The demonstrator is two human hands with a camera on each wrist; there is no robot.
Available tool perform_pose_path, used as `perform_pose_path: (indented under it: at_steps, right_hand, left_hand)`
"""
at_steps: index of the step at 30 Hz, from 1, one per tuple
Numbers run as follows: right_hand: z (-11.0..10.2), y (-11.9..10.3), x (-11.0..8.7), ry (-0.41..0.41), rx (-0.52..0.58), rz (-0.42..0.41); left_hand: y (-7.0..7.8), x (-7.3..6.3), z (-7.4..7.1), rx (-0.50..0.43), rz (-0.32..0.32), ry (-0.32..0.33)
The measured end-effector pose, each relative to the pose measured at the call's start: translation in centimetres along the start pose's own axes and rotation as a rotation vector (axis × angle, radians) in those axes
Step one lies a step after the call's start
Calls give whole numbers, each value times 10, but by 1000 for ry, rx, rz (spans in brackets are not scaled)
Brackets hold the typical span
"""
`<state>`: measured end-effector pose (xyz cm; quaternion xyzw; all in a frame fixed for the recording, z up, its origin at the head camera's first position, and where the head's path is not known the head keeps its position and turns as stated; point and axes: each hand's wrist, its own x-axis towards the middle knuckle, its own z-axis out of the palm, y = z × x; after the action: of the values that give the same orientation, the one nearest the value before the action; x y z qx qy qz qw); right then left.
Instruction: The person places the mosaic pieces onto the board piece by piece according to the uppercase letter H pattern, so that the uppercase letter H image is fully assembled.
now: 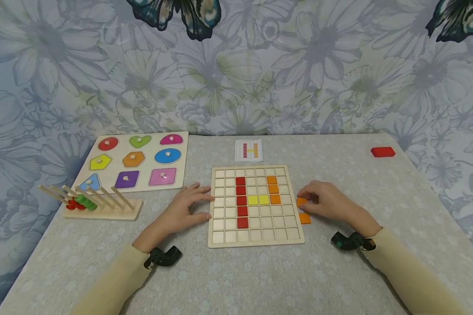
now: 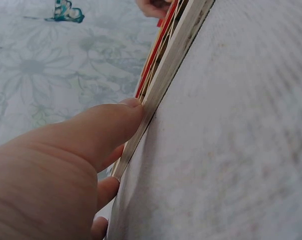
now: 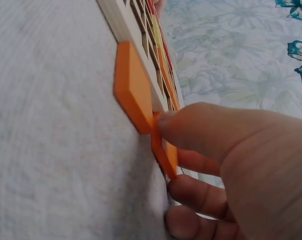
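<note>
A square wooden grid board (image 1: 256, 236) lies on the table. Its cells hold a column of red tiles (image 1: 241, 200), two yellow tiles (image 1: 258, 200) and three orange tiles in a column (image 1: 273, 189). My left hand (image 1: 183, 208) touches the board's left edge with thumb and fingertips, the fingers fairly straight. To the right of the board, my right hand (image 1: 329, 201) pinches an orange tile (image 3: 166, 152) between thumb and fingers, low at the tabletop. A second loose orange tile (image 3: 130, 85) lies beside the board's edge, nearer to me.
Behind the board lies a small pattern card (image 1: 248, 151). A shape puzzle board (image 1: 142, 175) is at the back left, with a peg stand (image 1: 114, 212) carrying red and green beads before it. A red block (image 1: 382, 152) sits at the far right.
</note>
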<state>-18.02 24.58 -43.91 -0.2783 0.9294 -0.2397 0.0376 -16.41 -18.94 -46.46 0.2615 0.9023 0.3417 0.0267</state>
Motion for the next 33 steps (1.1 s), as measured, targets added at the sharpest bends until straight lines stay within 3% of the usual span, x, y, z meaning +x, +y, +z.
perform_pose_path:
  at_steps: [33]
  right_hand:
    - [-9, 8, -3, -32, 4, -14]
  left_hand:
    - [3, 0, -2, -1, 3, -2]
